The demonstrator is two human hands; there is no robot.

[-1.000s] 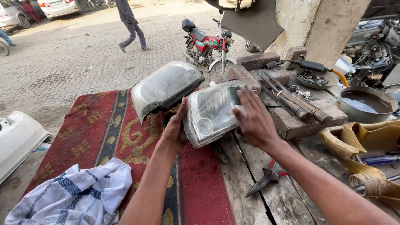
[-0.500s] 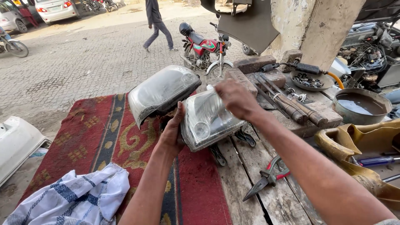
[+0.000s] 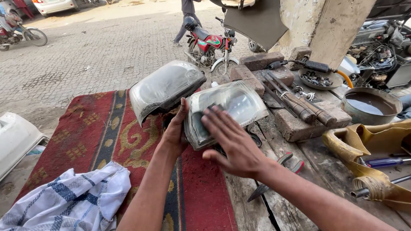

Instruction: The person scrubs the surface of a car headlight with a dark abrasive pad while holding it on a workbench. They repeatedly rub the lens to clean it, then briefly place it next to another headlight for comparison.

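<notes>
Headlamp [image 3: 233,107]: clear moulded plastic lens, hazy and dulled, over a silvery reflector and a dark housing edge. Shape roughly a rounded wedge, wider at the near end. It sits tilted on the edge of a worn wooden bench [image 3: 308,162], where the red patterned rug [image 3: 98,132] ends. Long axis runs from near-left to far-right, lens face turned up toward the viewer.

Left hand [image 3: 174,132]: clasps the lamp's near-left edge, thumb up along the rim, fingers hidden behind it.

Right hand [image 3: 231,141]: flat and open, fingers spread, palm laid on the lens near its left end; it grips nothing.

Second headlamp [image 3: 165,87]: same kind, cloudy grey lens, black backing, lying just beside the first on the rug, its long axis near parallel.

Cloth [image 3: 70,201]: white with blue check, crumpled, at the rug's near-left corner.

Bricks [image 3: 295,124]: rough, dusty, on the bench to the right, with wooden-handled tools [image 3: 299,105] lying across them.

Pliers [image 3: 278,171]: red-handled, on the planks under the right forearm.

Metal bowl [image 3: 370,105]: round, holding murky liquid, far right.

Motorbike [image 3: 207,47]: red, parked beyond the bench on brick paving.
</notes>
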